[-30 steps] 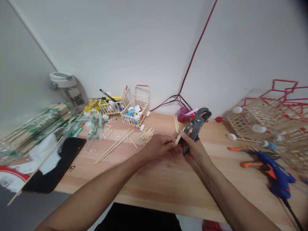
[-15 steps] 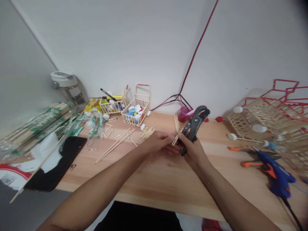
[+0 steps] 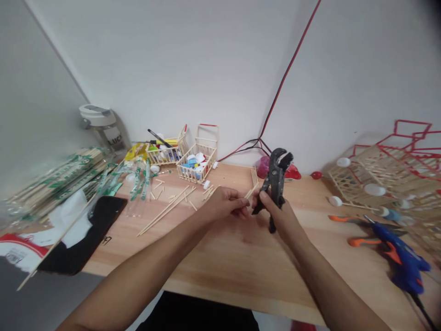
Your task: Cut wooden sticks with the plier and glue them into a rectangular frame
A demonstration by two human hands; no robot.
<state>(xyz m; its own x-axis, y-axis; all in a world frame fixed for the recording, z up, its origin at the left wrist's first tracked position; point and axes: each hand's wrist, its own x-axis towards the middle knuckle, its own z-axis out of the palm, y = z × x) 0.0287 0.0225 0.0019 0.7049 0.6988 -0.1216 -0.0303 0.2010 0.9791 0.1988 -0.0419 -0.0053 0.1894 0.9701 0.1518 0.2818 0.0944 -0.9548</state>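
My left hand (image 3: 223, 205) pinches a short wooden stick (image 3: 251, 191) between its fingertips, over the wooden tabletop (image 3: 223, 262). My right hand (image 3: 279, 214) grips black metal pliers (image 3: 275, 181), which stand nearly upright with their jaws at the top. The stick's far end lies beside the pliers, and I cannot see it inside the jaws. My fingers and palm hide part of the plier handles.
Loose sticks (image 3: 165, 216) lie left of my hands, before stick-built baskets (image 3: 196, 163) of bottle caps. Wrapped skewer bundles (image 3: 58, 184) and a black tablet (image 3: 82, 234) are at the left. At the right are a blue glue gun (image 3: 404, 262), orange-handled pliers (image 3: 360, 241) and a large stick lattice (image 3: 382, 181).
The black pliers have turned from leaning right to nearly upright, and my hands have come slightly apart. The whole scene has shifted a little right in view.
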